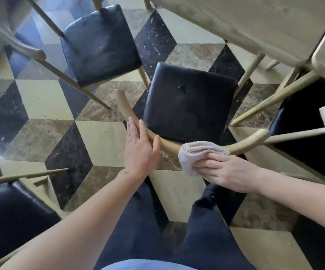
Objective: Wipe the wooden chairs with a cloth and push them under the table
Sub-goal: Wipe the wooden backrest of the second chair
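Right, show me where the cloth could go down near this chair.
The black padded seat in front of the curved wooden backrest is bare. So is the second black seat up left. The checkered floor left of the left hand is open. Around the right hand pressing the grey folded cloth, chair legs crowd in.
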Tool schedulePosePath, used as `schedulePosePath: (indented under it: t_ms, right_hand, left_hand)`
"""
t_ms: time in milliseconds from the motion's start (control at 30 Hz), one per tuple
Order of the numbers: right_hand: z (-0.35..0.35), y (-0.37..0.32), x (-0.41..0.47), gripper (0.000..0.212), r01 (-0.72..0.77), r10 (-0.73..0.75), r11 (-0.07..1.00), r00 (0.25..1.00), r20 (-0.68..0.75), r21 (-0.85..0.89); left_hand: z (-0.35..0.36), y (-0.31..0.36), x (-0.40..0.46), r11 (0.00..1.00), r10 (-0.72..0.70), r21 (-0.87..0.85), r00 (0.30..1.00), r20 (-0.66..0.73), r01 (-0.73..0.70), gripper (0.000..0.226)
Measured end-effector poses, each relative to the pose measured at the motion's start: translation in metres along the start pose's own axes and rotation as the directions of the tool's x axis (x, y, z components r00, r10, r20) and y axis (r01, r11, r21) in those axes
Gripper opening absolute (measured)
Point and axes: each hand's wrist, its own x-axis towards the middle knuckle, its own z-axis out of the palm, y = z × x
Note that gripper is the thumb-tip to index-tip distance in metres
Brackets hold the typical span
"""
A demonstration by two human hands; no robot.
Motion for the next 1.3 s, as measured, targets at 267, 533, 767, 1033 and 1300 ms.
schedulePosePath:
  t_ms: [267,533,767,1033,1300]
  right_hand:
    - [0.014,0.065,-0.11,0.04,0.154,-0.149,0.985,0.987,-0.055,0.083]
    - [0.011,0.117,-0.174,0.038,0.106,-0.09,0.976,0.992,-0.09,0.192]
    - [0.005,0.098,-0.162,0.025,-0.244,0.367,0.804,0.921,-0.13,0.542]
    - [-0.044,0.064,-0.04,0.037,-0.566,0.829,0.105,0.504,0.242,0.818]
    - [-0.045,0.068,0.136,0.012,-0.606,0.674,-0.342,0.375,0.637,0.719]
  left_hand:
    - [0.059,0.062,-0.043,0.988,-0.15,-0.056,0.984,-0.099,0.145,0.066]
    - [0.066,0.076,-0.053,0.978,-0.21,-0.017,0.973,-0.094,0.209,0.053]
    - [0.058,0.066,-0.048,0.984,-0.178,0.007,0.981,-0.083,0.179,0.056]
    - [0.009,0.033,0.014,0.982,-0.18,0.038,0.979,-0.096,0.184,0.056]
    - [-0.059,-0.023,0.114,0.987,-0.148,-0.072,0.989,-0.019,0.146,0.056]
